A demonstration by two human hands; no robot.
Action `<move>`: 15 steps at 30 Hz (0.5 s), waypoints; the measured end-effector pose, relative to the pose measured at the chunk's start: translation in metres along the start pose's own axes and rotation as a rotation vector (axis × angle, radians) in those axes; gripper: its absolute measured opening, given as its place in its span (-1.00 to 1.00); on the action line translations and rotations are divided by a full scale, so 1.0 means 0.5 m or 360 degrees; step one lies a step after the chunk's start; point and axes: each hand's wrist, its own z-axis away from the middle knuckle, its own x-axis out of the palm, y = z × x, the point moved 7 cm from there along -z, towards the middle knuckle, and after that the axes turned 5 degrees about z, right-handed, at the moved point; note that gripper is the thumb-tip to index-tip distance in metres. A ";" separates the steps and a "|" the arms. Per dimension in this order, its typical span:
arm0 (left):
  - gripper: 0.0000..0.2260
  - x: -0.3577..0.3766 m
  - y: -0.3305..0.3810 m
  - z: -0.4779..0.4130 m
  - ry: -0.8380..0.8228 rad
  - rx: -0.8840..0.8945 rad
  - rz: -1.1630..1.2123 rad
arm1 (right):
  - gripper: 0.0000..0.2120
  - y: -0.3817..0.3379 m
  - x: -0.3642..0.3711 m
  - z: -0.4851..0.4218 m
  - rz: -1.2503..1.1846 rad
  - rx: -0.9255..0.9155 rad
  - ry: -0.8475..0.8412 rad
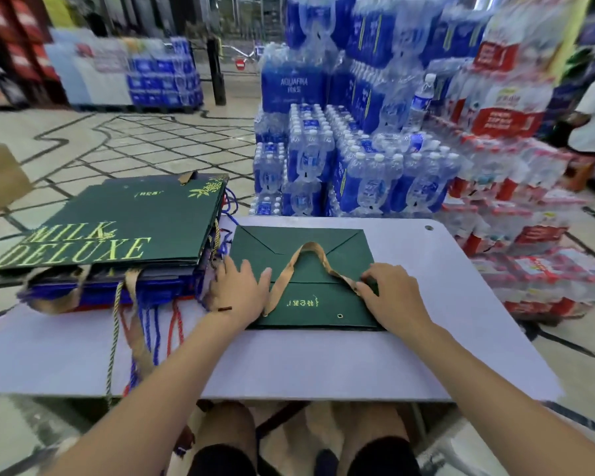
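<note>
1. A green bag (310, 266) lies folded flat on the white table (323, 365), just past the table's middle toward 12 o'clock, with its folded bottom at the far end.
2. A tan ribbon (284, 283) loops over the bag. Its arch points to 12 o'clock, and its two ends run down toward 7 and 3 o'clock.
3. The left hand (237, 290) is open. Its fingers are straight and spread, and it rests flat on the bag's edge at 9 o'clock, with the thumb beside the ribbon's left strand.
4. The right hand (389, 293) has its fingers curled and pinches the ribbon's right end at the bag's 3 o'clock side.
5. A metal eyelet (340, 316) shows near the bag's near edge, between the two hands, and it has no ribbon through it.
6. A stack (117, 221) of flat bags lies at 9 o'clock, just beside the left hand. The top one reads "MILK DELUXE".
7. Cords (145, 324) in blue, red and tan hang from the stack over the table's near edge at 8 o'clock.
8. Blue water packs (358, 173) are piled on the floor at 12 o'clock behind the table, and red-labelled packs (516, 218) at 2 o'clock.
9. A brown box (0, 180) sits on the floor at 10 o'clock.
</note>
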 end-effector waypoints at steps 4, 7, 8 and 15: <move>-0.37 0.010 -0.003 0.035 0.0055 0.0101 -0.0059 | -0.74 -0.001 -0.008 0.034 0.0110 -0.0003 0.0188; -0.39 0.007 -0.005 0.050 0.0102 0.0106 -0.0002 | -0.70 -0.006 -0.004 0.038 0.0036 0.0021 0.0086; -0.39 0.004 -0.005 0.053 0.0119 0.0109 0.0018 | -0.69 -0.002 -0.006 0.040 -0.0070 0.0043 0.0061; -0.59 -0.013 0.004 0.059 0.0376 0.0309 0.0213 | -0.72 0.031 -0.002 0.083 -0.0384 -0.0179 -0.0158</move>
